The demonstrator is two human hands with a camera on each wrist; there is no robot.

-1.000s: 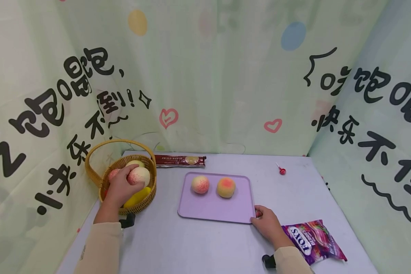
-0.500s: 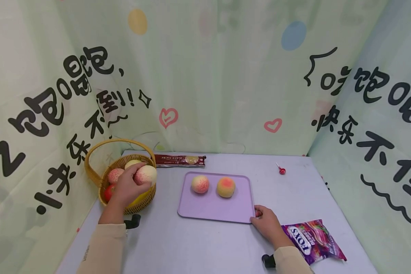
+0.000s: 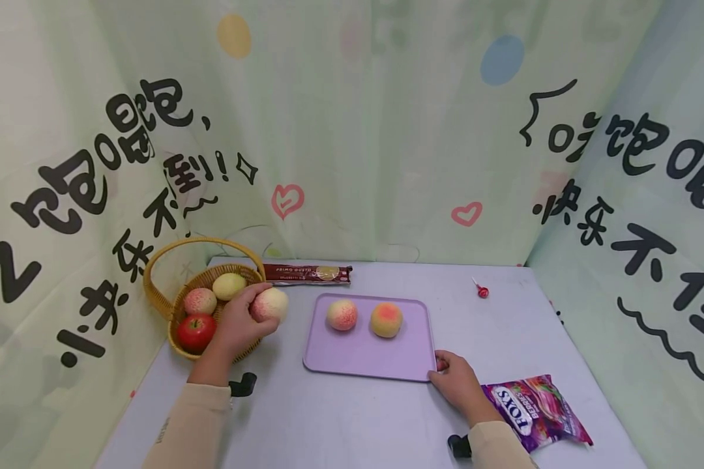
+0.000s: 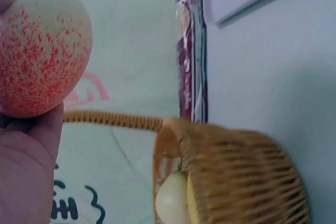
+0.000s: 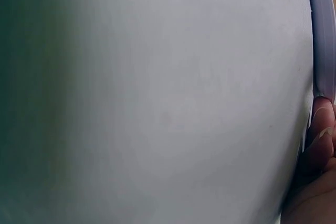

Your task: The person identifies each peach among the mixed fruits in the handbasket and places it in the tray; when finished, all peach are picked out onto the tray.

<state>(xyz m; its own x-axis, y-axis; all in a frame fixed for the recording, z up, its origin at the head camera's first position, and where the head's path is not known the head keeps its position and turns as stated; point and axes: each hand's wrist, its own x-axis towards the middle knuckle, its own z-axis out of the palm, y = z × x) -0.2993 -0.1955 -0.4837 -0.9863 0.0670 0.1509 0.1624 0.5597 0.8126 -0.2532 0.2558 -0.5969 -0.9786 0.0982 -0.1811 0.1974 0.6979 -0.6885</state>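
My left hand [image 3: 234, 332] holds a pale peach with red speckles [image 3: 272, 304] in the air, just past the right rim of the wicker basket [image 3: 175, 333]. The left wrist view shows this speckled peach [image 4: 47, 51] close up, fingers and thumb round it. Inside the basket lie a red apple [image 3: 196, 333], a pinkish peach [image 3: 200, 301] and a pale yellow fruit [image 3: 229, 286]. At the front right corner of the purple tray [image 3: 364, 359], my right hand [image 3: 460, 389] grips the rim. Two peaches sit on that tray, one speckled [image 3: 342, 315], one orange [image 3: 386, 320].
Behind the tray lies a long brown spaghetti packet [image 3: 311, 274]. A red lollipop [image 3: 483, 292] is at the back right. Beside my right forearm rests a purple snack bag [image 3: 536, 410]. Printed curtains [image 3: 381, 163] enclose the table [image 3: 305, 417] at the back and sides.
My left hand has carried the speckled peach rightward from over the basket to beyond its right rim, uncovering the apple and pinkish peach. The right hand and tray stay put.
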